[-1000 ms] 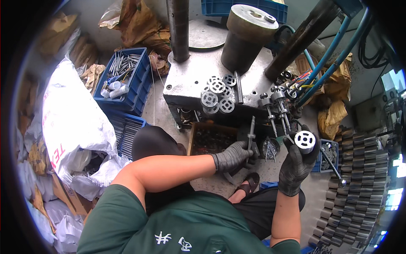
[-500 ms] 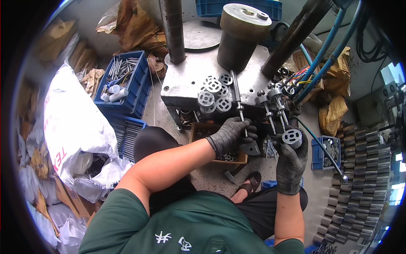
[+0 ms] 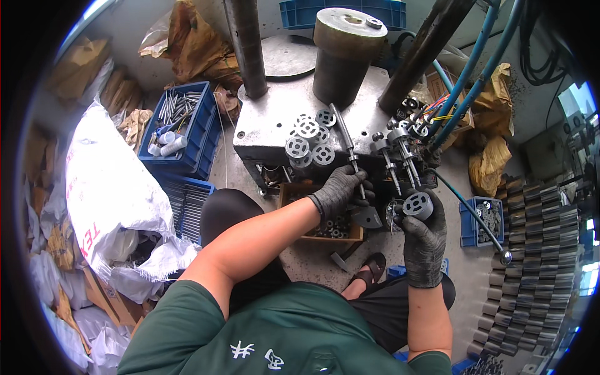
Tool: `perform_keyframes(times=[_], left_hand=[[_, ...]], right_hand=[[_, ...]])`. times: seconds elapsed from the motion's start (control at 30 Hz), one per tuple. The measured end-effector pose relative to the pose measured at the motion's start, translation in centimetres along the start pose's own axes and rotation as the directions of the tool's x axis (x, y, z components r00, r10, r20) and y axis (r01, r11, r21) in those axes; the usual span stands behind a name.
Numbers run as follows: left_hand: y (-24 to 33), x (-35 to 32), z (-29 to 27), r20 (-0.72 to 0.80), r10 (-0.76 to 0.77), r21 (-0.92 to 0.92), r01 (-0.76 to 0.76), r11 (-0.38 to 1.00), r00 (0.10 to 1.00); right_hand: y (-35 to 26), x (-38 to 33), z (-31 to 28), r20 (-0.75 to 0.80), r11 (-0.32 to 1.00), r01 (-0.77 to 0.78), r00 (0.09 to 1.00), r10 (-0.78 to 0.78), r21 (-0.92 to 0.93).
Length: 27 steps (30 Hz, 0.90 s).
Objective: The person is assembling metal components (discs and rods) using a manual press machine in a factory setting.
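My left hand (image 3: 340, 187), in a dark grey glove, grips the lower end of a long metal rod (image 3: 345, 140) that leans up onto the steel press table (image 3: 275, 125). My right hand (image 3: 424, 234), also gloved, holds a round perforated metal disc (image 3: 417, 204) just below two upright threaded levers (image 3: 397, 156). Several similar perforated discs (image 3: 309, 140) lie stacked on the table to the left of the rod. The two hands are about a hand's width apart.
A dark steel cylinder (image 3: 347, 53) and two columns stand on the press. A wooden box of small parts (image 3: 328, 225) sits below it. Blue crates (image 3: 181, 128) of rods, white sacks (image 3: 109, 194), stacked metal rings (image 3: 531, 250) and a small blue bin (image 3: 484, 219) surround me.
Both hands have risen toward the press. The left hand shifted its grip along the rod, now tilted onto the table; the right hand brought the disc closer to the levers.
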<state>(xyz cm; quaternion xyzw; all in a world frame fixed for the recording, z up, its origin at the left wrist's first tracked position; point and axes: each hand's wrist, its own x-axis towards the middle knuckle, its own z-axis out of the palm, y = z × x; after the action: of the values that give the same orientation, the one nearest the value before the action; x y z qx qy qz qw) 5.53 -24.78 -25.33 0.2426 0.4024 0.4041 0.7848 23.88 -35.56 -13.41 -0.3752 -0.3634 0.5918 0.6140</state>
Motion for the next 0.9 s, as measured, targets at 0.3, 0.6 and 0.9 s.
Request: perform_keyframes(times=[0.3, 0.6, 0.9], left_hand=[[-1.2, 1.9, -0.7, -0.064, 0.115, 0.217, -0.098, 0.971, 0.991], [-3.6, 3.5, -3.6, 0.045, 0.576, 0.805, -0.371, 0.463, 0.816], [-1.0, -1.9, -0.7, 0.236, 0.648, 0.610, -0.629, 0.481, 0.724]], right_hand=[[0.6, -0.3, -1.0, -0.002, 0.998, 0.025, 1.000, -0.025, -0.049], [1.1, 1.0, -0.3, 0.098, 0.981, 0.119, 0.990, -0.105, -0.152], [-5.2, 5.0, 3.8, 0.168, 0.871, 0.290, 0.956, -0.241, -0.397]])
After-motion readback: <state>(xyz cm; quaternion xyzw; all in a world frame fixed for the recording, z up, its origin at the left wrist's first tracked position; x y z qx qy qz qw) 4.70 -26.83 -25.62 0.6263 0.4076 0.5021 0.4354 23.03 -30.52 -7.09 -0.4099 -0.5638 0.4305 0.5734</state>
